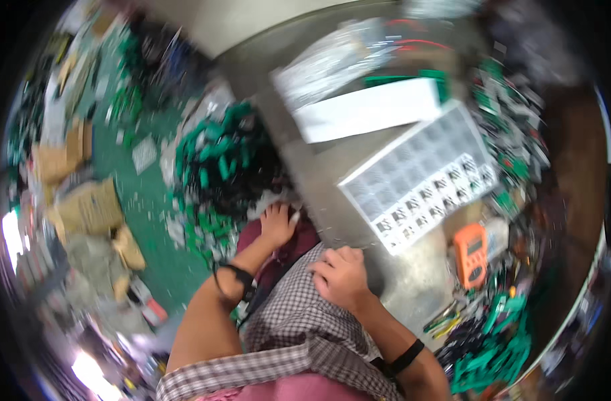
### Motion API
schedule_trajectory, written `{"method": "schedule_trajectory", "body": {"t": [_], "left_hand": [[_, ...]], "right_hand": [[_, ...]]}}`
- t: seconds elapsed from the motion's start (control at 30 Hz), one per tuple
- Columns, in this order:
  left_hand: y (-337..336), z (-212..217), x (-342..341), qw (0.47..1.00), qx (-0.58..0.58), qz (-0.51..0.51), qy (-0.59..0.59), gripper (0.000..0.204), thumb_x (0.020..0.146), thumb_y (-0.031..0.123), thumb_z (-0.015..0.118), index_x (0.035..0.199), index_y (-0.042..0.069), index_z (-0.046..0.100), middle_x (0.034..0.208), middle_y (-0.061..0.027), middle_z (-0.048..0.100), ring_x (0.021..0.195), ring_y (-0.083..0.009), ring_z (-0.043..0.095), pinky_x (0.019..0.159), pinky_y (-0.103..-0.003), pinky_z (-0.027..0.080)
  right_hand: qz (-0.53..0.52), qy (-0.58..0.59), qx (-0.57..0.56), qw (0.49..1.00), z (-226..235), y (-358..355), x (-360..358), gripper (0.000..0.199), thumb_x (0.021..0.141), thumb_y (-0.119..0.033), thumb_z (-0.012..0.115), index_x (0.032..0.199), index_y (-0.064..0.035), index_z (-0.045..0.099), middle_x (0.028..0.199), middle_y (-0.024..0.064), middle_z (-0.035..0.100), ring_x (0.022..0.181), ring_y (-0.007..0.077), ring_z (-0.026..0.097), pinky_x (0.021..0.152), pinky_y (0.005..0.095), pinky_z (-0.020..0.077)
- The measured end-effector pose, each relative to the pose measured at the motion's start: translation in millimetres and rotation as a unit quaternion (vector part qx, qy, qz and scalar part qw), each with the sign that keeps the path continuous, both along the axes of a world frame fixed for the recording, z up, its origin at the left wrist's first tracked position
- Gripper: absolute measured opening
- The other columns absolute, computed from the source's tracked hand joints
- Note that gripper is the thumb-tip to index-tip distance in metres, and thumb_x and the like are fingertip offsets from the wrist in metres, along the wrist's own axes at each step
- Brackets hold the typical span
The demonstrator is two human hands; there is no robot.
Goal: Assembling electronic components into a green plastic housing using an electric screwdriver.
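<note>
My left hand [276, 226] reaches over the dark red cloth [248, 257] by my leg, fingers apart. It is nearest a heap of green and black parts [218, 150] to the left of the table. No object shows in it. My right hand [342, 277] is over my checked apron [288, 291] at the table's near edge, its fingers loosely bent and apart with nothing visible in them. Black bands circle both wrists. To its right, a white sheet with rows of small dark pieces [422, 177] lies on the grey table [415, 287].
Clear plastic bags [339, 60] and a white strip [372, 110] lie at the table's far side. An orange multimeter [470, 255] stands at the right, near green cables [499, 347] and piled parts [512, 127]. Cardboard boxes [85, 207] sit on the green floor [155, 244].
</note>
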State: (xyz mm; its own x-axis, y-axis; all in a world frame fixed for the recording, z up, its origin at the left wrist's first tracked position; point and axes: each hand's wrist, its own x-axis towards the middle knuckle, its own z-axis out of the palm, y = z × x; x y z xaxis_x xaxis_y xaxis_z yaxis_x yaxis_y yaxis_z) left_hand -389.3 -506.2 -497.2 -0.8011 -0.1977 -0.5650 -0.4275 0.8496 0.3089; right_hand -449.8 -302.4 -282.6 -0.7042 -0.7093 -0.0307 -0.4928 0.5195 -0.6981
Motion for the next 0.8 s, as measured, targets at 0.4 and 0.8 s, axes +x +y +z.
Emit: {"method": "schedule_trajectory", "body": {"t": [0.4, 0.8], "left_hand": [[24, 170, -16, 0.837, 0.456, 0.204, -0.224, 0.028, 0.1, 0.01, 0.053, 0.127, 0.005, 0.057, 0.112, -0.0061, 0.065, 0.105, -0.0164, 0.059, 0.095, -0.032, 0.046], [88, 294, -54, 0.76, 0.373, -0.27, -0.458, 0.016, 0.102, 0.019, 0.056, 0.111, 0.006, 0.06, 0.093, 0.0055, 0.05, 0.086, -0.006, 0.043, 0.077, -0.024, 0.038]], "right_hand": [[-0.417, -0.454, 0.164, 0.77, 87, 201, 260, 0.026, 0.093, -0.027, 0.057, 0.102, -0.0074, 0.071, 0.099, 0.019, 0.07, 0.096, 0.0395, 0.067, 0.084, 0.045, 0.0534], [-0.729, -0.437, -0.065, 0.522, 4, 170, 400, 0.054, 0.09, -0.043, 0.066, 0.103, 0.0099, 0.069, 0.092, 0.0144, 0.072, 0.09, 0.0232, 0.067, 0.082, 0.0378, 0.0525]]}}
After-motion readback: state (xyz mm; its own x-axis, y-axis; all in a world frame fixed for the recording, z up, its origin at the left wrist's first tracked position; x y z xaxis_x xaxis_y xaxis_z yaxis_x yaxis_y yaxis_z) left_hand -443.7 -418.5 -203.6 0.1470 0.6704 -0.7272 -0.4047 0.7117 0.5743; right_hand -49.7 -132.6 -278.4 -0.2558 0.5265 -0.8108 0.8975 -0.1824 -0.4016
